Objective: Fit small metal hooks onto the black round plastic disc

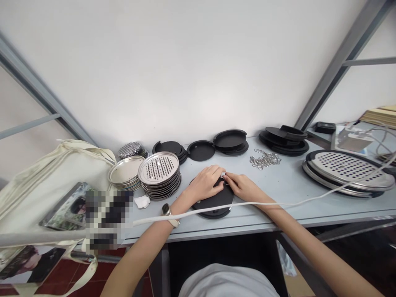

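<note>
A round black plastic plate [213, 208] lies near the table's front edge, partly covered by my hands. My left hand [206, 182], with a watch on its wrist, rests over the plate's upper part, fingers curled and thumb pressed in at its far edge. My right hand [244, 188] pinches a small shiny metal ring [225, 182] at the plate's upper right edge. The fingertips of both hands meet there and hide most of this small part. A loose pile of similar small metal pieces [265, 159] lies beyond my right hand.
Stacked perforated metal discs [159, 169] and plain metal rims [125, 171] stand left. Black round holders [230, 140] line the wall, with more [283, 140] farther right. Large grater discs [349, 171] lie right. A white cable [275, 203] crosses before my forearms; a cloth bag [55, 177] is left.
</note>
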The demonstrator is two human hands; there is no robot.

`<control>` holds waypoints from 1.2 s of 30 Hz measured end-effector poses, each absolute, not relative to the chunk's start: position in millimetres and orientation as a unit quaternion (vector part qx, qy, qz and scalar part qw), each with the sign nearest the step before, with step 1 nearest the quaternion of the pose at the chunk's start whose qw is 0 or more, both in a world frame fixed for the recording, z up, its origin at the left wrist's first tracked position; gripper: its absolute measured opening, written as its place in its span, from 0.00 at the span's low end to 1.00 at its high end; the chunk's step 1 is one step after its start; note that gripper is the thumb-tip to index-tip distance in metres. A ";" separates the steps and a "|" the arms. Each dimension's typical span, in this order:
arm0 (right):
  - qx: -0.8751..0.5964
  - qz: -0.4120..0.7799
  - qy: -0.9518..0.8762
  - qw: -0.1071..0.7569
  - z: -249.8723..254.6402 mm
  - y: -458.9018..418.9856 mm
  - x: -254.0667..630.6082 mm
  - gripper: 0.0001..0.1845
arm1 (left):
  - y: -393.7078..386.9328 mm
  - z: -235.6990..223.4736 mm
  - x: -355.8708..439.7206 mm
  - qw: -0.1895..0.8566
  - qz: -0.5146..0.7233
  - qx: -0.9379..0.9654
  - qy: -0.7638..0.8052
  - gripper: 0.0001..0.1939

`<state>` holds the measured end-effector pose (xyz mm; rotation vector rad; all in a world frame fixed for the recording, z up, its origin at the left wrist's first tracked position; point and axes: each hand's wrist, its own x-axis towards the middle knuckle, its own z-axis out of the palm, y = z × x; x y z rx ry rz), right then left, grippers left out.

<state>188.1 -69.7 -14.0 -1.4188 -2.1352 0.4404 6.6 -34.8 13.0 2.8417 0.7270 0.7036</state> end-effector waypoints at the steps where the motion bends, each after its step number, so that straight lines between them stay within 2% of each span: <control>1: -0.526 0.165 -0.790 0.269 -13.3 -70.0 187.9 0.19 | -34.6 13.0 6.6 0.066 0.232 0.941 0.238 0.13; 12: -0.520 0.205 -0.778 0.286 -8.7 -72.8 187.1 0.21 | -35.4 14.5 6.1 0.088 0.232 0.942 0.225 0.11; 36: -0.512 0.204 -0.783 0.289 -7.1 -73.1 185.9 0.22 | -35.6 13.8 5.8 0.100 0.226 0.941 0.229 0.11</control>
